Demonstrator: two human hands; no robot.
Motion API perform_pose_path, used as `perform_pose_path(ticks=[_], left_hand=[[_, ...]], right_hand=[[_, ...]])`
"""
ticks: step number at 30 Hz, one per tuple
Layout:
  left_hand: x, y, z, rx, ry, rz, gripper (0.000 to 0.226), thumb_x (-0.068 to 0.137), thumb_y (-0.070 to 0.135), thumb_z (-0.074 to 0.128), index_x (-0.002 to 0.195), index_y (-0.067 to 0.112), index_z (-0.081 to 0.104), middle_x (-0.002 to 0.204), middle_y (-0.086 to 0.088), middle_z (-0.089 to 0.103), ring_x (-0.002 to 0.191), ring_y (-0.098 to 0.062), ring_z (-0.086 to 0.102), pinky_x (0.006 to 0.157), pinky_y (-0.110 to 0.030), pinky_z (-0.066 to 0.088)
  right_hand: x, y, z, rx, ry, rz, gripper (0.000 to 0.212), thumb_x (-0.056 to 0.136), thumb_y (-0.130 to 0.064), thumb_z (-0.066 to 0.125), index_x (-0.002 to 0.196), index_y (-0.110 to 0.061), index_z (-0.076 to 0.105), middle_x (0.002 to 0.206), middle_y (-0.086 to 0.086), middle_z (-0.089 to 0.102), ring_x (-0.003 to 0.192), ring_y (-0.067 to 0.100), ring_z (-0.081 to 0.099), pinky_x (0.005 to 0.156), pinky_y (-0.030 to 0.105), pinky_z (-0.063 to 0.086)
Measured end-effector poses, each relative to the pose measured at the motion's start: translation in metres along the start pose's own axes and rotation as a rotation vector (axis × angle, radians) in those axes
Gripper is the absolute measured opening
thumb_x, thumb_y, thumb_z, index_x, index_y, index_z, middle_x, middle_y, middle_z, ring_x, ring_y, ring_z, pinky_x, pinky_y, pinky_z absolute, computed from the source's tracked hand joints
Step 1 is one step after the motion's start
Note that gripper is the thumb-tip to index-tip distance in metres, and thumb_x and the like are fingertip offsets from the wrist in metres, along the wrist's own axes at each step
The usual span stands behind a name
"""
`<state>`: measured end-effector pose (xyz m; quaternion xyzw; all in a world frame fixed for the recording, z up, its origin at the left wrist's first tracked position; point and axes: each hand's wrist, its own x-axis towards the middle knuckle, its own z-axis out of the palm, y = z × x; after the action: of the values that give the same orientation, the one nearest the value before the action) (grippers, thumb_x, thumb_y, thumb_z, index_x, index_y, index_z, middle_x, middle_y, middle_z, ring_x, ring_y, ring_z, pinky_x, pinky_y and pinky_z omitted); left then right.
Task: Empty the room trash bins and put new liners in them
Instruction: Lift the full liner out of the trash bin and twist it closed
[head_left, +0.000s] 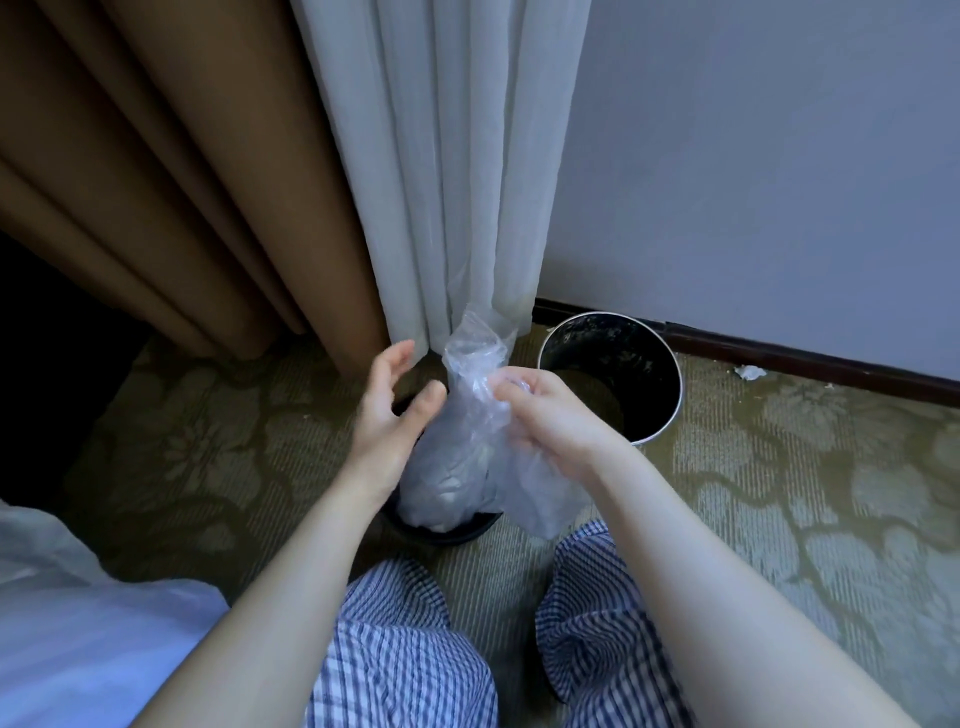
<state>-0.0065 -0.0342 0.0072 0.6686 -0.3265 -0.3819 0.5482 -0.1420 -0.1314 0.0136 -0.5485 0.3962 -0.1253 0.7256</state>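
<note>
A clear plastic liner bag (462, 447) with crumpled trash inside hangs over a low black bin (447, 532) on the carpet in front of me. My right hand (545, 415) pinches the gathered neck of the bag, whose top sticks up above the fingers. My left hand (387, 415) is beside the bag on its left, fingers spread and relaxed, thumb close to the plastic, holding nothing. A second bin (660, 364), black inside with a metal rim and no liner, stands to the right near the wall.
A brown curtain (171, 171) and a white sheer curtain (457, 156) hang just behind the bins. A dark baseboard (805, 358) runs along the wall, with a white scrap (749, 372) on the patterned carpet. White plastic (78, 623) lies at lower left. My checked trousers (405, 649) fill the bottom.
</note>
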Motion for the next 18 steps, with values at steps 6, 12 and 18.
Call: perform_pose_path(ticks=[6, 12, 18], left_hand=[[-0.008, -0.004, 0.028, 0.062, -0.368, -0.072, 0.112, 0.042, 0.078, 0.074, 0.134, 0.027, 0.036, 0.130, 0.009, 0.053, 0.121, 0.003, 0.049, 0.099, -0.018, 0.041], [-0.013, -0.007, 0.041, 0.090, -0.468, -0.252, 0.039, 0.074, 0.020, 0.079, 0.103, 0.031, 0.056, 0.106, 0.010, 0.063, 0.109, -0.008, 0.058, 0.091, -0.016, 0.045], [-0.004, -0.004, 0.042, 0.094, -0.136, -0.334, 0.008, 0.093, 0.009, 0.055, 0.094, 0.018, 0.055, 0.082, 0.006, 0.055, 0.084, -0.010, 0.054, 0.058, -0.006, 0.042]], right_hand=[[-0.005, -0.007, -0.008, 0.092, -0.123, 0.015, 0.026, 0.098, -0.014, 0.048, 0.079, -0.014, 0.066, 0.075, 0.011, 0.058, 0.061, 0.015, 0.048, 0.054, 0.023, 0.035], [0.003, -0.003, 0.005, -0.034, 0.098, -0.096, 0.019, 0.093, -0.010, 0.055, 0.074, -0.011, 0.058, 0.066, -0.002, 0.053, 0.058, 0.002, 0.049, 0.056, 0.013, 0.040], [0.011, -0.003, -0.002, -0.192, 0.182, -0.192, 0.013, 0.091, -0.013, 0.061, 0.100, -0.004, 0.064, 0.084, 0.007, 0.061, 0.074, 0.006, 0.053, 0.065, 0.012, 0.042]])
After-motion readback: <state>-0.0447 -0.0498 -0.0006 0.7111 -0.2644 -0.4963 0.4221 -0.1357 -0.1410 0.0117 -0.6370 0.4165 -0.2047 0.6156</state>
